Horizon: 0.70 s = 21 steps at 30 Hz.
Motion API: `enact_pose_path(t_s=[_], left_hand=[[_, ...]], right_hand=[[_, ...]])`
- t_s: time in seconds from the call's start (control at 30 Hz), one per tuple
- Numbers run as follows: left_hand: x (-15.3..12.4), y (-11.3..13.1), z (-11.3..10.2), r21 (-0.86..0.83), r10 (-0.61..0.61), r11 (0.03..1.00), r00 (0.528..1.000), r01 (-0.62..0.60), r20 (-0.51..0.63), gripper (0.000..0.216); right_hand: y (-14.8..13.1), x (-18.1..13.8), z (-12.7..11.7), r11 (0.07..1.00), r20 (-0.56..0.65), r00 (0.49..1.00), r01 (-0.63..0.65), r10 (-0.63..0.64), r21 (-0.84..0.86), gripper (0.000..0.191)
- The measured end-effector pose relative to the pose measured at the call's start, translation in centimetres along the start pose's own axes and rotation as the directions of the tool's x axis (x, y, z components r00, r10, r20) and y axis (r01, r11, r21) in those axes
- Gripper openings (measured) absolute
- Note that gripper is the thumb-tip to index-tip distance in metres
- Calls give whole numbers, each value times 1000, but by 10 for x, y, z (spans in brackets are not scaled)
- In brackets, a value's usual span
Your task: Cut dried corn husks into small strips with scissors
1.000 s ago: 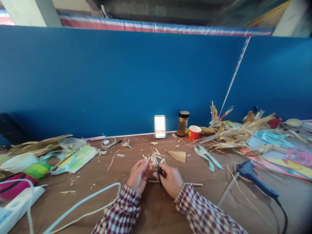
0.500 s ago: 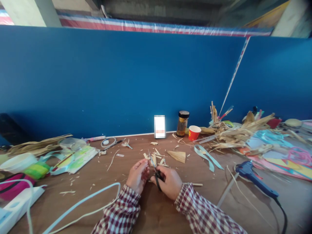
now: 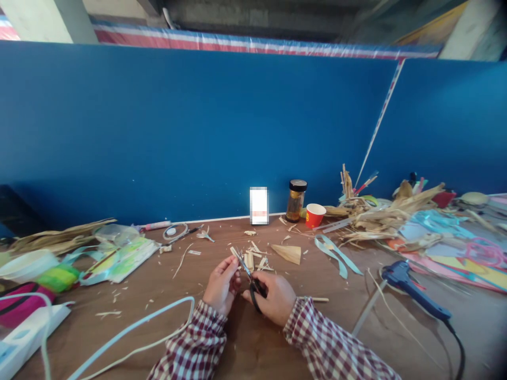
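Note:
My right hand (image 3: pixel 275 296) is closed on the black handles of a pair of scissors (image 3: pixel 256 289), whose blades point up and left. Between the fingertips of my left hand (image 3: pixel 222 282) is pinched a small pale strip of dried husk (image 3: pixel 233 252). The blades lie right against this strip, close to the left fingertips. Just beyond the hands, several cut husk pieces (image 3: pixel 249 260) are piled on the brown table (image 3: pixel 158 327). A wider triangular husk piece (image 3: pixel 288 254) lies to the right of that pile.
At the back stand a dark-lidded jar (image 3: pixel 296 201) and a red paper cup (image 3: pixel 315 215). A blue glue gun (image 3: pixel 415 291) lies at the right, near a light blue ribbon (image 3: pixel 335 256) and heaped husks (image 3: pixel 380 221). A white cable (image 3: pixel 130 326) loops at the left beside a power strip (image 3: pixel 34 338).
The scissor blades have swung left and closed in on the husk strip at my left fingertips. Both hands stay in nearly the same place.

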<state>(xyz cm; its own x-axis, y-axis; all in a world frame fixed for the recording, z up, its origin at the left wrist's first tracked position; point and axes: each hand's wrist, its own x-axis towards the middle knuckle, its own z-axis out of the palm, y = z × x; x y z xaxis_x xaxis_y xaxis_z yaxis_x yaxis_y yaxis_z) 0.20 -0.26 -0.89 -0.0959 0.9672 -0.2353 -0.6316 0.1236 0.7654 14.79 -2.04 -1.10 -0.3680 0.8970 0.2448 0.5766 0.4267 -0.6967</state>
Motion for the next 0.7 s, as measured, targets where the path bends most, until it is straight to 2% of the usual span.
enact_pose_path(t_s=[0.23, 0.5, 0.7], left_hand=[[1, 0, 1, 23, -6, 1000, 1000, 7, -17, 9], [1, 2, 0, -24, 22, 999, 999, -23, -44, 20], [4, 0, -3, -56, 16, 998, 1000, -18, -25, 15]], right_hand=[[-1, 0, -1, 1000, 5, 1000, 15, -15, -22, 14], [0, 0, -1, 999, 5, 1000, 10, -10, -38, 15], [0, -1, 0, 998, 12, 999, 38, -38, -42, 18]])
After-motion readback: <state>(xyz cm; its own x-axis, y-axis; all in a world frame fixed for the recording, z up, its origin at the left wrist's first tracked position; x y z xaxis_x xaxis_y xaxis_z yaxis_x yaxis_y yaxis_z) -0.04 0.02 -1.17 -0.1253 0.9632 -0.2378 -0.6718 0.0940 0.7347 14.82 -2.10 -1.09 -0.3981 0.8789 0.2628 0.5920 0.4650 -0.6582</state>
